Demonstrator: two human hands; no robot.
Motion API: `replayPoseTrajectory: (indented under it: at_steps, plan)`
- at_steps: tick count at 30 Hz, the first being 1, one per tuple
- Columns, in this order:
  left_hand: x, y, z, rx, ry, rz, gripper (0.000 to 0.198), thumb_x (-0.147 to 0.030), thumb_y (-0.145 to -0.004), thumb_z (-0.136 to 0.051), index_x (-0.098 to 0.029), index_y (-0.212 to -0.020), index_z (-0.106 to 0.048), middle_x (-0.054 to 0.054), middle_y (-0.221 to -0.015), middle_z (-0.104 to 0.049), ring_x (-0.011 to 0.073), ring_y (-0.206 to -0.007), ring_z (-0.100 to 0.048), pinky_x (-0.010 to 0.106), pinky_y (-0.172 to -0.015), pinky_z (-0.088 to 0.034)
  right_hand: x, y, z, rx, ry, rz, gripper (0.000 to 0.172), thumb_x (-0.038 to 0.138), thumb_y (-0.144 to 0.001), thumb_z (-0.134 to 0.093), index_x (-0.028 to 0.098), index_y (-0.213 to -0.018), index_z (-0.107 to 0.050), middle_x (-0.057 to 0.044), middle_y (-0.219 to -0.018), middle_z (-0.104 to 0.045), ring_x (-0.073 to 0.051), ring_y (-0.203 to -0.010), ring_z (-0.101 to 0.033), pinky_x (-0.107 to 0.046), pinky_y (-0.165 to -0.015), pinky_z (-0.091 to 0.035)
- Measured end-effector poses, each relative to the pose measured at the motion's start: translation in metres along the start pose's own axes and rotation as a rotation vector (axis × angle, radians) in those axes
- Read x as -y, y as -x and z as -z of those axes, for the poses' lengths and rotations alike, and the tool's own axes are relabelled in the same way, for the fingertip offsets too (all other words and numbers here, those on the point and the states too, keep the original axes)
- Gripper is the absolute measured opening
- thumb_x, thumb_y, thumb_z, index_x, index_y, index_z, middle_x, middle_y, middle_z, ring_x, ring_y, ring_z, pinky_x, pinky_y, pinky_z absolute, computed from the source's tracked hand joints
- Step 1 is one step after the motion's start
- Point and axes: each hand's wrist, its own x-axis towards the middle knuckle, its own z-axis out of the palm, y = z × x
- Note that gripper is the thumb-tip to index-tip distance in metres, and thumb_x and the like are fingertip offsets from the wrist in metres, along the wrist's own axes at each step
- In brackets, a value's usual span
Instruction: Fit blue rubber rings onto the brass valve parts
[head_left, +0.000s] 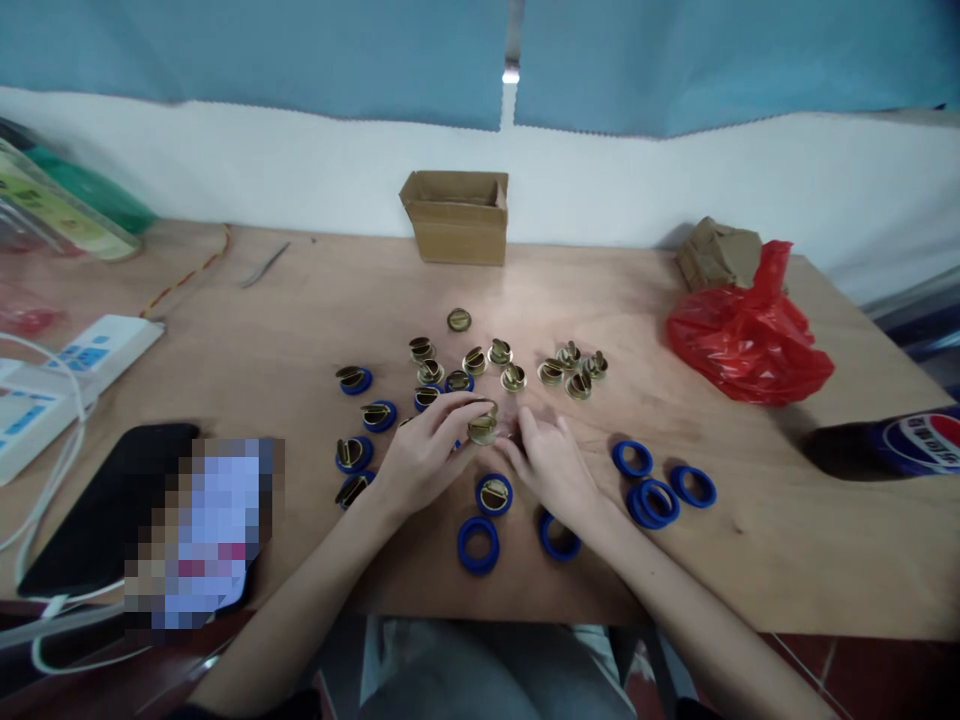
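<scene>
My left hand (426, 455) pinches a round brass-coloured metal piece with a raised flap (482, 426) between thumb and fingers, just above the table. Close by on its right, my right hand (551, 462) has its fingers curled together; what they hold, if anything, is too small to make out. Below the hands lies a blue ring with a brass piece set in it (494, 494). An unfilled blue ring (478, 545) sits nearer the edge, and another blue ring (559, 537) is partly under my right wrist. Several more brass pieces (514, 377) stand beyond my hands.
On the left are several blue rings fitted with brass pieces (353, 454), a black phone (105, 510) and a white power strip (82, 360). Loose blue rings (632, 458), a red plastic bag (750, 340) and a dark bottle (885, 443) lie right. A cardboard box (459, 225) stands behind.
</scene>
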Motion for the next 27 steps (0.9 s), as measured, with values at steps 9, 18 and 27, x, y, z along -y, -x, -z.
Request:
replayPoseTrajectory:
  at_steps: [9,18,27]
  plan:
    - [-0.007,-0.001,-0.003,-0.043,0.419,0.377,0.034,-0.017,-0.095,-0.067,-0.021,-0.128,-0.059,0.011,-0.132,-0.071,0.0209,-0.115,-0.073,0.03,-0.094,-0.063,0.0,0.001,0.003,-0.012,-0.022,0.009,0.017,0.031,-0.106,-0.053,0.015,-0.11,-0.057,-0.013,-0.104,-0.079,-0.031,-0.101,-0.074,-0.042,-0.096,-0.039]
    - [0.002,-0.005,-0.002,0.023,1.313,0.727,0.03,-0.031,-0.094,-0.073,-0.023,-0.121,-0.063,0.012,-0.142,-0.065,0.0248,-0.117,-0.071,0.041,-0.103,-0.056,-0.008,0.002,0.01,-0.066,-0.149,0.064,0.02,0.029,-0.1,-0.061,0.019,-0.084,-0.058,-0.007,-0.083,-0.076,-0.025,-0.082,-0.071,-0.038,-0.085,-0.039]
    - [-0.002,-0.003,-0.009,0.059,1.417,0.861,0.042,-0.039,-0.084,-0.083,-0.023,-0.12,-0.068,0.005,-0.102,-0.075,0.0181,-0.094,-0.072,0.028,-0.087,-0.055,-0.013,0.003,0.029,-0.199,-1.031,0.127,0.037,0.05,-0.1,-0.059,0.022,-0.077,-0.052,0.005,-0.064,-0.05,-0.011,-0.055,-0.043,-0.025,-0.053,-0.032]
